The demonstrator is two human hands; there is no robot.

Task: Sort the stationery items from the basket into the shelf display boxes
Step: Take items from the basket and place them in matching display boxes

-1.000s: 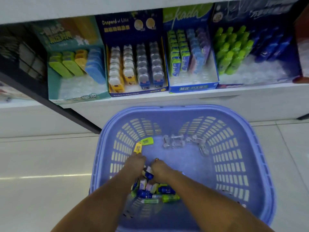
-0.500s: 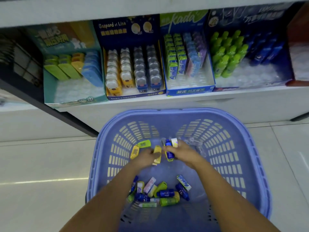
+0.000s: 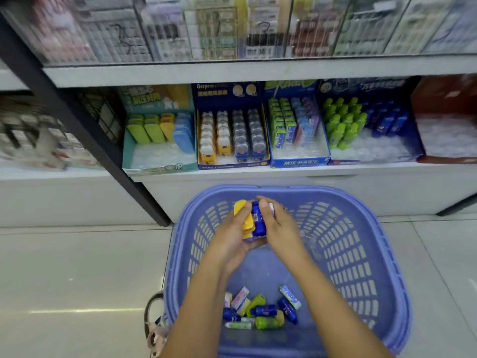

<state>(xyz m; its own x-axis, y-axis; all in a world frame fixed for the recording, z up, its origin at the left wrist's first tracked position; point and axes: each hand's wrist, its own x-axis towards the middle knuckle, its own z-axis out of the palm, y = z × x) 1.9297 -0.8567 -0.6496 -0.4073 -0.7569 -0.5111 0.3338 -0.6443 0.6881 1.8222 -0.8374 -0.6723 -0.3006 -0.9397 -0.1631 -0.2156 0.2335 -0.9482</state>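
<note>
Left hand (image 3: pixel 230 242) grips flat yellow plastic pieces (image 3: pixel 247 220), right hand (image 3: pixel 282 229) a dark-blue plastic case (image 3: pixel 258 221), touching; small loose packets (image 3: pixel 260 312) lie beneath both forearms in the lilac slotted basket (image 3: pixel 361 254).

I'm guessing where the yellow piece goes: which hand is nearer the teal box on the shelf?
Left. The left hand, holding the yellow piece, is below and to the right of the teal box; the right hand, holding a blue piece, sits farther right.

Packets (image 3: pixel 219 29) at 12 o'clock were blurred. Frame edges cut off the red box (image 3: pixel 444 99) at 3 o'clock and the basket (image 3: pixel 348 254) at 6 o'clock. The left grip (image 3: pixel 229 241) and right grip (image 3: pixel 281 228) partly hid the yellow item (image 3: pixel 249 223) and blue item (image 3: pixel 256 215).
</note>
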